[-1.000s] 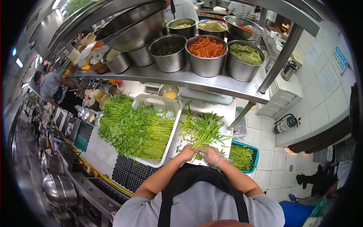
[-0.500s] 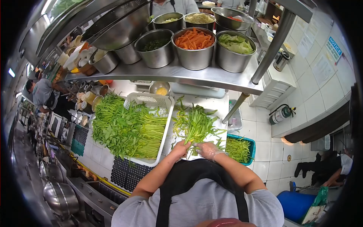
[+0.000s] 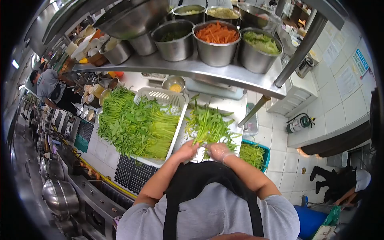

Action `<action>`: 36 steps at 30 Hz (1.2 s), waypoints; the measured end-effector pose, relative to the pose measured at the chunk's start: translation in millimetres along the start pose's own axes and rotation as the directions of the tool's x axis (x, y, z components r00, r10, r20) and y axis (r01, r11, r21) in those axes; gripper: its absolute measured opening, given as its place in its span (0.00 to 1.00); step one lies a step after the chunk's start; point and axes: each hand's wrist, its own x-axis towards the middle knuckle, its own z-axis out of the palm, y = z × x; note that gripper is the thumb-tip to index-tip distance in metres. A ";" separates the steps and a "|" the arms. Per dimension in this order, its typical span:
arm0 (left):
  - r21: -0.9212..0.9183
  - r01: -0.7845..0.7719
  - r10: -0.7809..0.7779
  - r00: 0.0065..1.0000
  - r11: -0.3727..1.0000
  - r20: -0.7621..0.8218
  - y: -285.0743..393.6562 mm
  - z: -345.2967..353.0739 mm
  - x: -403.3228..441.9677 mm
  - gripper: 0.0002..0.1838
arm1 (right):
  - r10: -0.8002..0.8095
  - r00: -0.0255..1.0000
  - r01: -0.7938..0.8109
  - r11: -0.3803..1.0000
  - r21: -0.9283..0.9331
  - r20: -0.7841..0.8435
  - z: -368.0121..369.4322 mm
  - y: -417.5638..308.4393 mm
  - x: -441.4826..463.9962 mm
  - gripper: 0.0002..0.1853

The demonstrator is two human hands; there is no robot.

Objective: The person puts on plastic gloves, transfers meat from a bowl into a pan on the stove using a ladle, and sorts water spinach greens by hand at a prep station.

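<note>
Bare and closed, my left hand (image 3: 189, 150) grips the stem end of a bunch of leafy greens (image 3: 209, 125) over the white board (image 3: 188, 134). Close beside it on the right, my right hand (image 3: 219, 151), in a clear plastic glove, has its fingers closed at the same stems; exactly what they pinch is too small to tell. The leaves point away from me. To the left, a white perforated basket (image 3: 182, 105) is heaped with long-stemmed greens (image 3: 138, 124). Cut stems fill a teal basket (image 3: 265, 157) at the right.
A steel shelf (image 3: 180, 69) above the far side bears metal pots, one with carrot strips (image 3: 217, 33). Its post (image 3: 256, 110) stands right of the board. A small metal bowl (image 3: 174, 84) sits behind the basket. Other people are at the far left and lower right.
The view has shifted slightly. Both hands stay close together at the stems, and my right hand has turned a little. The person at the lower right has bent further into view.
</note>
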 end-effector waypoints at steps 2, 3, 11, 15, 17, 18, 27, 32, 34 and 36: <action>0.045 -0.071 0.073 0.997 0.996 -0.028 -0.8 -13.3 3.5 0.17 | 0.135 0.982 -0.128 0.990 -0.059 0.135 16.1 12.9 14.8 0.24; 0.059 -0.088 0.092 0.994 0.994 -0.061 11.5 -19.9 -2.8 0.13 | 0.160 0.975 -0.165 0.986 0.020 0.154 18.7 16.0 17.9 0.23; -0.199 -0.197 0.213 0.975 0.960 0.061 139.1 -20.9 -101.1 0.14 | 0.055 0.998 -0.053 0.992 0.114 -0.012 16.2 14.3 9.2 0.23; -0.211 -0.227 0.251 0.964 0.951 0.091 143.2 -12.6 -96.5 0.13 | 0.059 0.998 -0.055 0.989 0.136 -0.023 13.0 13.0 7.3 0.24; -0.295 -0.207 0.248 0.963 0.933 0.109 124.2 -9.7 -71.1 0.13 | 0.085 0.996 -0.087 0.977 0.194 0.021 -1.0 7.8 3.2 0.24; -0.294 -0.215 0.255 0.961 0.931 0.105 110.6 -8.6 -59.1 0.13 | 0.101 0.993 -0.115 0.961 0.252 0.068 -9.4 4.0 1.9 0.25; -0.312 -0.027 0.046 0.998 0.950 0.052 90.0 -19.5 -39.7 0.13 | 0.306 0.847 -0.203 0.942 0.266 -0.435 -140.7 -18.7 -117.5 0.14; -0.353 -0.005 0.053 0.991 0.935 0.124 96.9 -23.4 -39.2 0.12 | 0.075 0.724 -0.105 0.994 -0.002 -0.685 -177.4 -25.0 -137.5 0.11; -0.328 -0.010 0.060 0.988 0.945 0.143 104.4 -18.6 -41.7 0.12 | -0.013 0.730 -0.086 0.990 -0.111 -0.683 -183.9 -24.6 -132.8 0.15; -0.303 -0.017 0.067 0.985 0.953 0.158 109.7 -17.6 -40.0 0.12 | -0.155 0.678 -0.029 0.971 -0.237 -0.718 -181.6 -18.8 -124.6 0.17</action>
